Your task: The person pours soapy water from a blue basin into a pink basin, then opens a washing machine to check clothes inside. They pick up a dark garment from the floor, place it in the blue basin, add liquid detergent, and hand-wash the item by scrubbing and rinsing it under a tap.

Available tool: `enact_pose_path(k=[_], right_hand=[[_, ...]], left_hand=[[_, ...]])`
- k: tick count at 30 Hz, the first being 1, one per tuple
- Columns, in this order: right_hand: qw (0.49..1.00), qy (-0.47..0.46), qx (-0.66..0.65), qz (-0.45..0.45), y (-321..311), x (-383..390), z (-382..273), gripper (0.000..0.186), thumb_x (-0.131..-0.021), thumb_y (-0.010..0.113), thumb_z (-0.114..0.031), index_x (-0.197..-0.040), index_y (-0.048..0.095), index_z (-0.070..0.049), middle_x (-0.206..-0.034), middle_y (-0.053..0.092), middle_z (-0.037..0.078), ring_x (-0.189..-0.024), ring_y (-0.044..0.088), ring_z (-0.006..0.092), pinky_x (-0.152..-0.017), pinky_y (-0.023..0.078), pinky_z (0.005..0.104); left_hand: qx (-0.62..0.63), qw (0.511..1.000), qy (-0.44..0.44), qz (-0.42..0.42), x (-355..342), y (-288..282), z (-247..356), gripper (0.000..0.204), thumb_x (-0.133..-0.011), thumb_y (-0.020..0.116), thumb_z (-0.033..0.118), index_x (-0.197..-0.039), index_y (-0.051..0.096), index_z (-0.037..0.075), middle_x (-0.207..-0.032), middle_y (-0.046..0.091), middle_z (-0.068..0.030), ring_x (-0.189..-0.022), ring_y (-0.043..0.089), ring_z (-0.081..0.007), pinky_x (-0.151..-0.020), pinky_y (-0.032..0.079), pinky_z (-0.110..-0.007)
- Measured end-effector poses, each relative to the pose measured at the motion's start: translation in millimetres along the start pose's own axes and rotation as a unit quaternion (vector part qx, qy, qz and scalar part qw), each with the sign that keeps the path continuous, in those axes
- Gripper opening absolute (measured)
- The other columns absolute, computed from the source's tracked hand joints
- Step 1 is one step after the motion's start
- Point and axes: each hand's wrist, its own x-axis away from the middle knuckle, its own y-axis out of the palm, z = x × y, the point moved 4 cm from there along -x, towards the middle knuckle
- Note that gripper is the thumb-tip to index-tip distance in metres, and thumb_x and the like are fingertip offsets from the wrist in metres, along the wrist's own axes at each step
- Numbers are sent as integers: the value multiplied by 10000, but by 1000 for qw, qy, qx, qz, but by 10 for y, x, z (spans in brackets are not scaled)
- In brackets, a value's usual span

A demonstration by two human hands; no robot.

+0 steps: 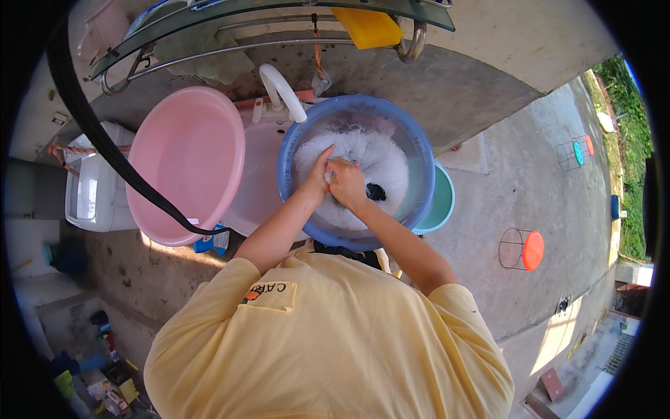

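- Soft daylight on my feed, pretty even across the left hand [320, 172] and right hand [347, 184], both readable.
- Foam [380, 157] around the grip goes close to white, so I lose texture there.
- Far lower right of the grip, harsh sun glares off the floor [556, 336].
- Far lower left, the clutter [105, 387] looks murky in shade.
- Fisheye bows the glass shelf [279, 19] above the grip; my corners are black.

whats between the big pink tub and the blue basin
Between the pink tub and the blue basin, the head view shows part of a pale pink sink, with a white faucet at its far end.
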Motion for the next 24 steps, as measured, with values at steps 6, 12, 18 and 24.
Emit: enact_pose_path(k=[6, 12, 18, 24], right_hand=[[996, -46, 62, 33, -124, -46, -333, 168, -810, 558, -210, -738, 541, -60, -696, 616, 122, -612, 609, 331, -538, 477, 427], [989, 64, 35, 132, -40, -86, -86, 218, -845, 525, -241, -720, 543, -63, -688, 603, 174, -593, 574, 374, -520, 441, 453], [965, 258, 41, 38, -196, -348, 263, 197, -854, 523, -210, -743, 537, -48, -727, 601, 172, -658, 592, 361, -565, 454, 445], [995, 30, -8, 95, -115, -184, -253, 222, -848, 534, -241, -731, 531, -53, -690, 585, 174, -614, 568, 382, -559, 443, 450]], left_hand=[[-110, 958, 159, -212, -78, -157, -58, 387, -908, 435, 452, -938, 551, 83, -897, 586, -85, -877, 572, -232, -771, 472, -400], [-140, 980, 110, -86, 286, 348, 0, 367, -932, 398, 451, -780, 517, 138, -768, 553, -28, -718, 562, -191, -635, 468, -350], [-14, 992, 119, 26, 101, 325, -200, 331, -948, 391, 404, -841, 560, 140, -827, 596, -8, -815, 577, -169, -725, 470, -328], [28, 927, 94, -363, 75, 44, -40, 324, -940, 418, 407, -851, 558, 129, -723, 558, -17, -652, 539, -159, -641, 467, -338]])
